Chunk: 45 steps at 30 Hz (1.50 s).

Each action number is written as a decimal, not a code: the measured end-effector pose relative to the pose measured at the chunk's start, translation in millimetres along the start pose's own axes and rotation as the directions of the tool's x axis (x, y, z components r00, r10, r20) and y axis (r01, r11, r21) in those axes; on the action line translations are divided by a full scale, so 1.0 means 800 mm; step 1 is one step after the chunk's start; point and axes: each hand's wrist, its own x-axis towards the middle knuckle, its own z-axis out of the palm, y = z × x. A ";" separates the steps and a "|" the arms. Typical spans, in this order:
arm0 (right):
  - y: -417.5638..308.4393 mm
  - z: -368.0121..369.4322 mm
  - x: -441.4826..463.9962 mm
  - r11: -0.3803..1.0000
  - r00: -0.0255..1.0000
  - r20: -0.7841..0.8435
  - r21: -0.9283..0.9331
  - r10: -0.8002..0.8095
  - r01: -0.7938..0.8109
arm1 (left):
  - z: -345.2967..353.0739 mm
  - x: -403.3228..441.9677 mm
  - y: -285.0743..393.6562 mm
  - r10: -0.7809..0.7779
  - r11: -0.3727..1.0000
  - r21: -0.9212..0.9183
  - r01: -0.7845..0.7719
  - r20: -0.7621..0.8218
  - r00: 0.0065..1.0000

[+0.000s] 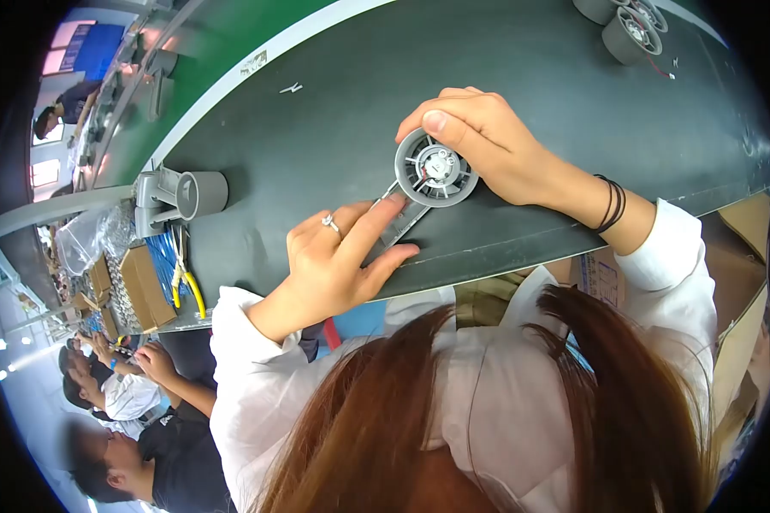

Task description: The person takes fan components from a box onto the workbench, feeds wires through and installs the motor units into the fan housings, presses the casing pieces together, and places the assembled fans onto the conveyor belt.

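Observation:
A round grey fan housing (437, 168) with spokes and a pale motor hub rests on the dark work surface (308, 145). My right hand (488, 141) is wrapped round its upper right side, thumb on the rim. From the housing's lower left a flat grey arm (405, 222) sticks out. My left hand (342, 252), with a ring on one finger, has its index fingertip pressed on this arm near the housing. The left thumb is stretched out apart from the index finger, just below the arm.
Grey housings (631, 36) stand at the upper right. Another grey part (201, 195) stands at the left, near yellow-handled pliers (193, 291), blue wires and a cardboard box (145, 289). A small white piece (291, 88) lies on the surface. Co-workers (137, 462) sit at the lower left.

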 end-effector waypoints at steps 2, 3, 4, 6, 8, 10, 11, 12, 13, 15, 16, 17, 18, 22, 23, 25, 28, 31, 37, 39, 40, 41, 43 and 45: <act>0.001 0.002 0.000 0.998 0.999 -0.004 0.052 0.038 -0.038 | -0.002 0.001 0.004 0.050 0.994 0.095 -0.050 0.002 0.999; 0.003 0.005 0.000 0.998 0.999 -0.033 0.065 0.025 -0.023 | -0.006 0.001 0.011 0.044 0.988 0.146 -0.050 0.043 0.998; 0.005 0.008 0.000 0.997 0.998 -0.065 0.077 0.012 -0.007 | -0.010 0.002 0.015 0.039 0.979 0.195 -0.055 0.084 0.996; 0.006 0.009 0.000 0.996 0.996 -0.084 0.088 0.031 -0.023 | -0.011 0.003 0.019 0.032 0.976 0.210 -0.052 0.096 0.995; 0.004 0.005 0.000 0.993 0.995 -0.038 0.082 0.089 -0.086 | -0.009 0.004 0.020 0.022 0.974 0.222 -0.045 0.105 0.994; 0.001 0.000 -0.001 0.994 0.995 -0.002 0.036 0.105 -0.104 | -0.009 0.004 0.020 0.009 0.971 0.236 -0.037 0.117 0.993; 0.000 -0.002 0.000 0.993 0.993 0.019 0.012 0.113 -0.113 | -0.008 0.004 0.018 0.002 0.979 0.204 -0.021 0.089 0.996; 0.000 -0.003 0.000 0.998 0.998 0.007 -0.020 0.056 -0.056 | -0.007 0.004 0.015 -0.003 0.984 0.175 -0.007 0.060 0.998; 0.001 -0.004 0.001 0.999 1.000 -0.004 -0.053 -0.002 0.002 | -0.007 0.006 0.012 -0.009 0.989 0.147 0.004 0.031 0.999; 0.002 -0.006 0.003 0.996 0.998 -0.010 -0.067 -0.058 0.058 | -0.015 0.013 0.012 -0.075 0.997 0.026 0.075 0.013 0.997; 0.002 -0.007 0.003 0.997 0.998 -0.009 -0.048 -0.056 0.055 | -0.018 0.016 0.009 -0.090 0.996 -0.020 0.091 0.008 0.996; 0.002 -0.008 0.003 0.998 0.999 -0.007 -0.029 -0.052 0.052 | -0.020 0.019 0.007 -0.106 0.992 -0.067 0.106 0.002 0.994; 0.001 -0.011 0.004 0.998 0.999 0.009 0.030 -0.054 0.054 | -0.022 0.023 0.008 -0.145 0.984 -0.107 0.145 0.008 0.989; -0.012 -0.021 0.004 0.948 0.998 0.069 0.317 -0.011 -0.012 | -0.027 0.026 0.007 -0.387 0.788 -0.465 0.403 0.135 0.912; -0.017 -0.022 0.004 0.915 0.996 0.087 0.400 0.012 -0.046 | -0.029 0.029 0.010 -0.425 0.686 -0.586 0.431 0.157 0.891; -0.022 -0.027 0.006 0.869 0.992 0.118 0.486 0.039 -0.092 | -0.033 0.037 0.013 -0.471 0.498 -0.730 0.468 0.225 0.853; -0.031 -0.028 0.007 0.789 0.993 0.108 0.606 0.046 -0.102 | -0.039 0.048 0.010 -0.472 0.250 -0.825 0.507 0.354 0.808; -0.036 -0.033 0.008 0.729 0.995 0.089 0.679 0.034 -0.086 | -0.039 0.057 0.002 -0.408 0.013 -0.873 0.487 0.440 0.800; -0.028 -0.043 0.013 0.724 0.995 -0.026 0.688 0.095 -0.052 | -0.028 0.089 0.004 -0.310 -0.185 -0.904 0.385 0.426 0.850; -0.023 -0.047 0.014 0.707 0.989 -0.065 0.705 0.133 -0.049 | -0.022 0.098 0.001 -0.276 -0.168 -0.905 0.391 0.424 0.863; -0.024 -0.046 0.016 0.685 0.984 -0.089 0.728 0.154 -0.041 | -0.020 0.104 0.000 -0.272 -0.194 -0.899 0.392 0.433 0.859; -0.023 -0.046 0.017 0.662 0.978 -0.113 0.749 0.173 -0.031 | -0.018 0.109 0.000 -0.266 -0.220 -0.893 0.393 0.442 0.857; -0.016 -0.045 0.022 0.755 0.964 -0.189 0.655 0.189 -0.020 | -0.013 0.114 -0.006 -0.245 -0.281 -0.878 0.389 0.457 0.855; -0.017 -0.042 0.021 0.863 0.932 -0.288 0.504 0.219 -0.047 | -0.002 0.111 -0.019 -0.215 -0.349 -0.855 0.383 0.471 0.855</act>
